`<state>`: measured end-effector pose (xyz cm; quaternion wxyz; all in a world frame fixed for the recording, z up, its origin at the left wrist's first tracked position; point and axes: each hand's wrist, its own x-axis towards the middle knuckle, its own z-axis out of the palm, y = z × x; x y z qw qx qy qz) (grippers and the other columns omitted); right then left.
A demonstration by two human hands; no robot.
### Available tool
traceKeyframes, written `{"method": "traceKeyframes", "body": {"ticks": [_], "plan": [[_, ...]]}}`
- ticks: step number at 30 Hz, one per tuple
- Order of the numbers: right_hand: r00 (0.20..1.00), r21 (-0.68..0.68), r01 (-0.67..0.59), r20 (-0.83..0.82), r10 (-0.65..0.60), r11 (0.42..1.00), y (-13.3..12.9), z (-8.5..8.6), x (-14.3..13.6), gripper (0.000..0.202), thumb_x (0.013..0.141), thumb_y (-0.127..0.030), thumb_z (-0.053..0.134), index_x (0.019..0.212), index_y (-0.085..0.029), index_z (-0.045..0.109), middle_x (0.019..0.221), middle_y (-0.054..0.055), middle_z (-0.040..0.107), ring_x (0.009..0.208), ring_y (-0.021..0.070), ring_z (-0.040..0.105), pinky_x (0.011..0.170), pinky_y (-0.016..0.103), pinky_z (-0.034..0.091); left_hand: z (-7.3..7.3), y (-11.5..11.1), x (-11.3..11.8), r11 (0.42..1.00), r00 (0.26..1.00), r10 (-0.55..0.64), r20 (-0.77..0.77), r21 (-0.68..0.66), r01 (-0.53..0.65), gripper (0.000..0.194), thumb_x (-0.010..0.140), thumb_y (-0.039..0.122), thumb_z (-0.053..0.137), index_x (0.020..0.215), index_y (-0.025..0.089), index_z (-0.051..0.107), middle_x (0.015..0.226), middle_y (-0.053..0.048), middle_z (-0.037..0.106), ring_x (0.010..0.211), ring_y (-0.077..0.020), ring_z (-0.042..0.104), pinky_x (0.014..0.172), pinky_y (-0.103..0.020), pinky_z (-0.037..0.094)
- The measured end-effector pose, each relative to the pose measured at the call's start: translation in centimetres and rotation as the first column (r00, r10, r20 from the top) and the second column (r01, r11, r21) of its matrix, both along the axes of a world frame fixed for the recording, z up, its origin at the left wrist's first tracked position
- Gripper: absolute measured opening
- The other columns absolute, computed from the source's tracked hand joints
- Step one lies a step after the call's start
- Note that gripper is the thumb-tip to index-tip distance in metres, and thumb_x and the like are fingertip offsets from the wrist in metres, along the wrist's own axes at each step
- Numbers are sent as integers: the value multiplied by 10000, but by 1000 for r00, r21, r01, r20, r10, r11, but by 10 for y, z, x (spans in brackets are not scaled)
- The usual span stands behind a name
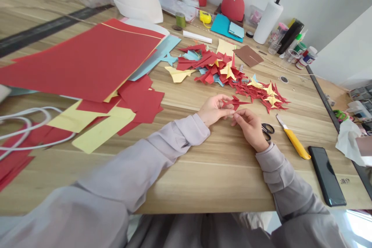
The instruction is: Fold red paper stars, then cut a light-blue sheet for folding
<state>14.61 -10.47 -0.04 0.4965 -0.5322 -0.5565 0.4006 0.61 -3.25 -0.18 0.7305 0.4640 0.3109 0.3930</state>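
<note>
My left hand (pixel 213 110) is closed on a small red folded paper plane (pixel 237 102), its pointed end towards the right. Close beside it, my right hand (pixel 250 127) has its thumb and fingertips pinched together, near the left thumb tip. What lies in that pinch is too small to make out. Just beyond both hands spreads a heap of red folded paper pieces (pixel 213 62), with some yellow and blue ones mixed in. More pointed red and yellow folded pieces (pixel 270 95) form its right end. Black-handled scissors (pixel 267 128) lie partly hidden behind my right hand.
A yellow utility knife (pixel 296 143) and a black phone (pixel 327 176) lie at the right. Large red paper sheets (pixel 84 58) and cut yellow strips (pixel 101 130) cover the left, near a white cable (pixel 26 124). Bottles (pixel 269 19) and a yellow tape measure (pixel 205 17) stand behind.
</note>
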Motion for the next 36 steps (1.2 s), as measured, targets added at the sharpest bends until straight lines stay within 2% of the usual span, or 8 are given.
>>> {"method": "traceKeyframes", "body": {"ticks": [3,7,13,17,21,26,31,36], "plan": [[1000,11,7,8,-7,1000,-1,2,-1,293,788,-482,627,804,-191,592,713,9,639,606,133,595,607,285,492,-2,0,-1,999,1000,20,0,39,-20,472,560,93,785,968,121,550,644,26,639,505,-71,557,511,-216,467],[1000,16,19,6,-19,1000,-1,2,-3,297,796,-498,606,823,-203,581,726,9,642,618,136,592,627,296,509,-2,0,-2,998,1000,-20,21,57,19,552,559,105,782,1060,132,552,669,33,640,583,-91,600,620,-252,508],[998,8,19,66,-20,1000,-1,-1,0,287,812,-485,589,814,-198,574,727,9,623,633,138,602,632,291,501,0,-1,-2,999,995,-41,86,28,39,467,576,165,790,996,112,592,738,-12,669,701,-125,635,683,-271,524],[994,39,-19,108,14,999,-2,0,1,230,830,-426,583,798,-199,569,731,12,616,651,143,599,628,287,478,0,1,-2,997,993,-29,118,-74,38,404,639,254,770,975,114,596,731,-38,690,617,-131,643,645,-291,533],[990,40,-35,137,29,999,-3,2,1,206,843,-402,567,803,-199,577,726,13,615,658,145,583,638,290,469,1,4,-4,995,991,-41,124,-89,52,389,585,172,785,924,110,603,665,-17,683,578,-124,641,612,-264,522],[991,12,14,130,-15,1000,-2,2,3,241,814,-438,597,813,-197,592,722,22,636,666,158,600,642,297,481,1,4,-6,998,999,-39,27,-56,41,392,566,119,767,932,107,625,626,-23,689,522,-125,637,450,-186,407],[998,-1,46,49,-46,999,-1,3,3,270,780,-465,630,819,-199,602,699,16,644,666,162,620,647,305,500,-1,4,-5,998,997,-33,63,-46,35,389,518,100,785,868,103,613,619,-11,689,532,-126,640,535,-237,503],[998,-7,68,11,-68,998,1,2,2,302,759,-494,640,825,-203,590,676,6,642,654,158,617,633,301,501,-2,4,-6,998,997,-67,40,-20,68,374,505,120,810,833,93,632,627,-14,690,532,-117,634,542,-242,520]]}}
